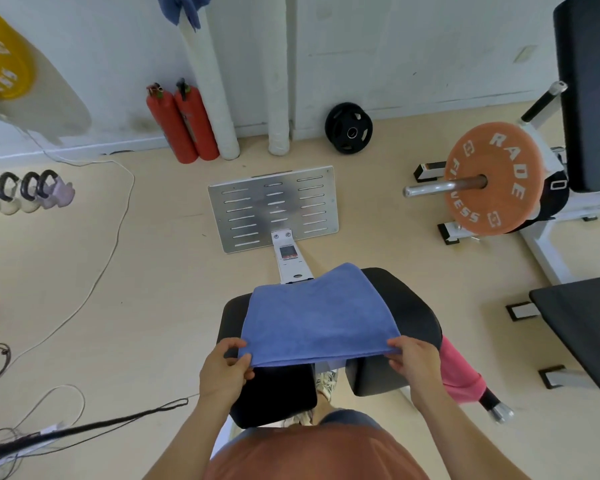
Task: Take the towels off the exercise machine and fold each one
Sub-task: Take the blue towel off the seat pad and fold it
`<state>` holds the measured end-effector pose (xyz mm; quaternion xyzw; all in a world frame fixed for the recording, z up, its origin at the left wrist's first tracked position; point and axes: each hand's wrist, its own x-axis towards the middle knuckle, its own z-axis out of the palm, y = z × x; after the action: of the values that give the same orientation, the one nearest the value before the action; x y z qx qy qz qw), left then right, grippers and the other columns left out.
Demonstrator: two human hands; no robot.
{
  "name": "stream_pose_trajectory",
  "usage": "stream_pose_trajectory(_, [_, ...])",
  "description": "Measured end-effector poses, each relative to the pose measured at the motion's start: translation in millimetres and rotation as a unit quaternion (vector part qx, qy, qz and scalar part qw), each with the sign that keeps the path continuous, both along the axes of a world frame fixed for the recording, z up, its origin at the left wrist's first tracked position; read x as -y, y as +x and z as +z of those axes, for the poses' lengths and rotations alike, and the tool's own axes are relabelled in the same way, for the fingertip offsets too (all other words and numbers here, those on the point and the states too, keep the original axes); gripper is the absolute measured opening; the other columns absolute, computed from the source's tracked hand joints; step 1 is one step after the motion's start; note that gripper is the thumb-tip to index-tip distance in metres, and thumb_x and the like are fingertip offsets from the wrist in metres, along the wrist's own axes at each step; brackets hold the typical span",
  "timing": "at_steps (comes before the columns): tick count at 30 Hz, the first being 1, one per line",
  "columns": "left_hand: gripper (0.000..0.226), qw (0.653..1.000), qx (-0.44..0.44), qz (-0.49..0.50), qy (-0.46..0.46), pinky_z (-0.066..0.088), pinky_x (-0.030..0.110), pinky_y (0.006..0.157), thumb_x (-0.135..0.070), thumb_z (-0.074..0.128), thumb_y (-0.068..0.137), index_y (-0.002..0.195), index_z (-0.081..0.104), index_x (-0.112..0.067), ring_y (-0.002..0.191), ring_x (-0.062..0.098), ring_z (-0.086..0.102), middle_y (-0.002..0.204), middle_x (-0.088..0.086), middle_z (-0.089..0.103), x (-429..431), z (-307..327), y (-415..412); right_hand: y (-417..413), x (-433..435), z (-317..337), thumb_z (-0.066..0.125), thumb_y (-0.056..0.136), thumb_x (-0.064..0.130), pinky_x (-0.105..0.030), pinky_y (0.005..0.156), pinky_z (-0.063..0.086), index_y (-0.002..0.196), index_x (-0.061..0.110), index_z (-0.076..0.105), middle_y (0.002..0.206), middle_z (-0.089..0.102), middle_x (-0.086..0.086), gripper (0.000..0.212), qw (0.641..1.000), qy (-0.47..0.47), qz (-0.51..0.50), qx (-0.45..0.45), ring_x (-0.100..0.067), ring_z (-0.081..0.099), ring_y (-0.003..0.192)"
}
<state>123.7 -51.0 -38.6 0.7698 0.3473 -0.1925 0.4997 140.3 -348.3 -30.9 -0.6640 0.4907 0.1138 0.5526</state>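
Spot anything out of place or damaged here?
Nothing spilled or damaged. A pink towel is wrapped round the machine's handle on the right, and loose cables trail across the floor at left.

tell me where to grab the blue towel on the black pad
Pinch its two near corners, coming from the near side: the blue terry towel lies spread over the black padded seat, its near edge overhanging free.

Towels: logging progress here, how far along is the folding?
No folded towel shows. In hand: left hand and right hand pinch the near corners of the blue towel spread on the black pad. Still to do: pink cloth beside the pad, blue cloth hanging above.
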Motion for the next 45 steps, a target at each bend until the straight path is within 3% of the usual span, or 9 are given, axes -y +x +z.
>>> stream_pose_trajectory(9, [0.025, 0.99, -0.031, 0.06, -0.126, 0.05, 0.022, 0.068, 0.008, 0.065, 0.081, 0.09, 0.073, -0.014, 0.08, 0.022, 0.07, 0.082, 0.008, 0.072, -10, 3, -13, -3, -2, -8, 0.063, 0.082, -0.008, -0.032, 0.06, 0.049, 0.093, 0.007, 0.058, 0.091, 0.062, -0.018, 0.02, 0.999, 0.005, -0.029, -0.035, -0.024, 0.055, 0.069])
stream_pose_trajectory(14, [0.037, 0.99, 0.007, -0.128, 0.052, 0.047, 0.023, 0.087, 0.001, 0.067, 0.076, 0.083, 0.068, -0.036, 0.084, 0.012, 0.064, 0.085, -0.01, 0.069, 1, 0, -16, 3, 1, 2, 0.044, 0.093, -0.011, -0.037, 0.083, 0.051, 0.115, -0.004, 0.049, 0.11, 0.054, -0.022, 0.024, 0.906, 0.338, -0.252, -0.031, -0.033, 0.057, 0.095])
stream_pose_trajectory(19, [0.028, 0.967, 0.079, -0.17, 0.171, 0.04, 0.018, 0.087, -0.001, 0.061, 0.081, 0.094, 0.075, -0.023, 0.085, 0.006, 0.054, 0.094, -0.012, 0.066, 15, -3, -28, 13, -5, 6, 0.04, 0.096, -0.007, -0.043, 0.083, 0.057, 0.132, -0.001, 0.044, 0.116, 0.053, -0.02, 0.037, 0.869, 0.366, -0.332, 0.017, -0.029, 0.054, 0.111])
stream_pose_trajectory(22, [0.026, 0.964, 0.111, -0.162, 0.178, 0.041, 0.018, 0.086, -0.001, 0.061, 0.082, 0.094, 0.076, -0.019, 0.084, 0.006, 0.055, 0.097, -0.007, 0.07, 15, -6, -33, 14, -5, 2, 0.041, 0.096, -0.005, -0.048, 0.102, 0.046, 0.117, 0.004, 0.046, 0.14, 0.042, -0.017, 0.024, 0.858, 0.351, -0.374, 0.03, -0.032, 0.045, 0.128])
stream_pose_trajectory(25, [0.025, 0.945, 0.14, -0.21, 0.206, 0.036, 0.016, 0.081, -0.004, 0.057, 0.084, 0.087, 0.076, -0.021, 0.091, 0.015, 0.056, 0.094, -0.006, 0.066, 9, -11, -32, 9, -4, -6, 0.039, 0.097, -0.004, -0.048, 0.093, 0.051, 0.103, 0.003, 0.046, 0.125, 0.04, -0.016, 0.012, 0.845, 0.363, -0.391, 0.037, -0.033, 0.052, 0.112])
stream_pose_trajectory(30, [0.024, 0.835, 0.254, -0.422, 0.246, 0.041, 0.025, 0.087, -0.017, 0.047, 0.075, 0.072, 0.069, -0.026, 0.1, 0.019, 0.054, 0.097, -0.003, 0.066, -4, -8, -5, 12, -2, -11, 0.032, 0.099, -0.002, -0.036, 0.056, 0.058, 0.093, 0.001, 0.043, 0.099, 0.047, -0.014, 0.014, 0.901, 0.309, -0.299, 0.059, -0.027, 0.055, 0.079])
stream_pose_trajectory(35, [0.02, 0.864, 0.236, -0.416, 0.159, 0.036, 0.009, 0.074, -0.004, 0.05, 0.089, 0.091, 0.062, -0.02, 0.082, 0.008, 0.051, 0.088, -0.013, 0.056, 24, 55, 48, 48, -27, 29, 0.058, 0.085, -0.001, -0.042, 0.072, 0.054, 0.072, 0.01, 0.052, 0.071, 0.049, -0.004, 0.019, 0.992, 0.02, 0.007, 0.123, -0.022, 0.051, 0.073])
stream_pose_trajectory(40, [0.032, 0.849, 0.297, -0.429, 0.081, 0.042, 0.018, 0.081, 0.006, 0.048, 0.085, 0.09, 0.064, -0.021, 0.088, 0.01, 0.056, 0.093, -0.009, 0.059, 50, 100, 89, 77, -54, 73, 0.056, 0.088, 0.008, -0.033, 0.06, 0.042, 0.063, 0.011, 0.047, 0.059, 0.043, 0.0, 0.026, 0.923, -0.116, 0.311, 0.196, -0.015, 0.037, 0.06])
stream_pose_trajectory(45, [0.034, 0.898, 0.297, -0.325, -0.002, 0.048, 0.012, 0.079, -0.009, 0.069, 0.082, 0.081, 0.062, -0.042, 0.082, -0.003, 0.064, 0.081, -0.021, 0.068, 65, 125, 96, 77, -73, 107, 0.067, 0.086, 0.011, -0.019, 0.073, 0.054, 0.089, 0.018, 0.074, 0.079, 0.073, 0.003, 0.011, 0.904, -0.071, 0.336, 0.256, -0.008, 0.068, 0.074])
